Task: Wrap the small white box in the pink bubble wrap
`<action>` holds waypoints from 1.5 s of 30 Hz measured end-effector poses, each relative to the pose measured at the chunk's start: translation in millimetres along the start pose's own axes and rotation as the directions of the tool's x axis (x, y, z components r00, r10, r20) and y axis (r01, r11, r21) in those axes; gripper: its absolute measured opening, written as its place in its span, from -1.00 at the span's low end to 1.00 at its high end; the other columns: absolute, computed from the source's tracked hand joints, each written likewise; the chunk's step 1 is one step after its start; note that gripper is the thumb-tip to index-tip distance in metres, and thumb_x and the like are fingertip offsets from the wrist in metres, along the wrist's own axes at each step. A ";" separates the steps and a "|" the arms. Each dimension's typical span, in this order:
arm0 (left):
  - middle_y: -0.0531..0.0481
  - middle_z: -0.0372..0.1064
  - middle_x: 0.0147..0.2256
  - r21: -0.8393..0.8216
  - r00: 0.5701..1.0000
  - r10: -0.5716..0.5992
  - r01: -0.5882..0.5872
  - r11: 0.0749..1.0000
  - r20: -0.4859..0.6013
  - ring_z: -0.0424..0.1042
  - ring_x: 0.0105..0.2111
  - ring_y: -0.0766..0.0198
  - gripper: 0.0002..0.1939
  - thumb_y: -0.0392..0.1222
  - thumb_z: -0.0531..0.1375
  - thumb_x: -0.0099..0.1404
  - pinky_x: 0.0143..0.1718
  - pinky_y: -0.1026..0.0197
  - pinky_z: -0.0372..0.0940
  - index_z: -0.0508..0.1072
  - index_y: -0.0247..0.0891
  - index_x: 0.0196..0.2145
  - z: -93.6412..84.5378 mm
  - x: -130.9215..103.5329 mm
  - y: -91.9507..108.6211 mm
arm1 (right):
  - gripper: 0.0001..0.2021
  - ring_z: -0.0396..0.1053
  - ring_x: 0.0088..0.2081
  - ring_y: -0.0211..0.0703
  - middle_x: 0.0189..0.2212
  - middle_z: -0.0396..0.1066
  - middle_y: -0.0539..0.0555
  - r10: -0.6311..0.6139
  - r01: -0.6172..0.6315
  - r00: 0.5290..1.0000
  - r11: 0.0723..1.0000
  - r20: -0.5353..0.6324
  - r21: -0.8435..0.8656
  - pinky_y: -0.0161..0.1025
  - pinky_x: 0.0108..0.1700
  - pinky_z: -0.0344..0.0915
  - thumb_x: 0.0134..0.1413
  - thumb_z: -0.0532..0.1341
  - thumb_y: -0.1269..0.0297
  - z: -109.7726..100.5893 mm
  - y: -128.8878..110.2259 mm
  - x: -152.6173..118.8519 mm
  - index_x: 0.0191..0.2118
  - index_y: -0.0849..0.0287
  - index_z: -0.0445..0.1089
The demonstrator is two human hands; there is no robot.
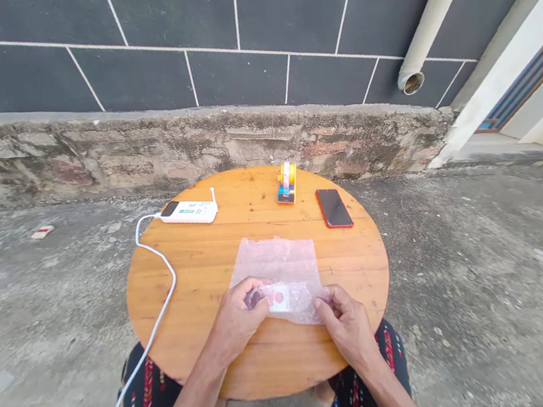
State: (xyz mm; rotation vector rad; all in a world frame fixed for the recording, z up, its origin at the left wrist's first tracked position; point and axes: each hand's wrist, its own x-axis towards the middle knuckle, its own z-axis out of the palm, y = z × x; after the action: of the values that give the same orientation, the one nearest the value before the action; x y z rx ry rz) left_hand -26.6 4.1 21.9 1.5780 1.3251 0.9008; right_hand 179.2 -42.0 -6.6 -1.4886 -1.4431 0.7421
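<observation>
A pinkish, see-through sheet that looks like bubble wrap [279,256] lies on the round wooden table [211,347]. Its near edge is folded over a small white item with a pink mark [279,297], whose kind I cannot make out. My left hand [241,312] pinches the wrap at the left end of the fold, thumb on top. At the fold's right end my right hand [343,321] grips the wrap between thumb and fingers. The small item sits between both hands, nearer the left one.
Toward the table's back left lies a white power-bank-like device [192,211] with a white cable [174,281] running off the left edge. A yellow-and-blue tape dispenser [287,184] stands at the back. Right of it lies a red-edged phone [334,208]. A stone-based wall [192,144] rises behind.
</observation>
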 end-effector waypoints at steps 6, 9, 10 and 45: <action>0.16 0.23 -0.52 -0.030 1.000 -0.011 0.011 0.999 -0.013 0.18 -0.47 0.37 -0.85 -0.11 0.19 0.13 -0.46 0.38 0.06 0.39 -0.24 -0.41 1.9 -1.1 -2.8 | -0.81 0.32 -0.46 -0.25 -0.43 0.40 0.00 0.009 -0.006 1.000 0.995 -0.023 0.099 -0.36 -0.40 0.24 0.17 0.13 0.19 0.5 -2.1 -4.7 -0.17 0.18 0.28; 0.16 0.21 -0.52 -0.046 0.999 -0.034 0.033 0.998 -0.021 0.16 -0.48 0.38 -0.88 -0.14 0.19 0.12 -0.47 0.38 0.05 0.39 -0.24 -0.43 3.0 -0.5 -3.0 | -0.78 0.35 -0.42 -0.23 -0.40 0.43 0.02 0.015 -0.011 1.000 0.991 -0.024 0.136 -0.35 -0.37 0.27 0.18 0.13 0.19 1.6 0.9 -6.1 -0.11 0.18 0.26; 0.16 0.20 -0.53 -0.055 0.999 -0.039 0.038 0.998 -0.025 0.15 -0.48 0.38 -0.89 -0.16 0.19 0.11 -0.47 0.39 0.05 0.39 -0.24 -0.44 3.4 -0.2 -2.9 | -0.77 0.35 -0.41 -0.23 -0.39 0.43 0.02 0.018 -0.013 0.999 0.990 -0.028 0.143 -0.34 -0.36 0.28 0.18 0.13 0.19 1.7 2.4 -6.8 -0.09 0.17 0.25; 0.11 0.33 -0.46 -0.028 0.997 0.069 -0.069 0.997 -0.018 0.28 -0.41 0.30 -0.83 -0.12 0.10 0.19 -0.36 0.34 0.17 0.42 -0.24 -0.35 -3.5 1.0 -1.9 | -0.74 0.31 -0.08 -0.11 -0.09 0.44 0.11 -0.553 0.597 0.793 0.618 0.256 -0.511 -0.10 -0.06 0.07 0.19 0.04 0.51 36.1 -42.9 6.0 -0.11 0.17 0.39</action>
State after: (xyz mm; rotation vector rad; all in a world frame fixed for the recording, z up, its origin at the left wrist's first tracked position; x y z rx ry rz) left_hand -30.3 5.7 21.5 1.6056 1.2700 0.9733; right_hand 129.3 -33.1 18.1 -1.2688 -2.1849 -0.0704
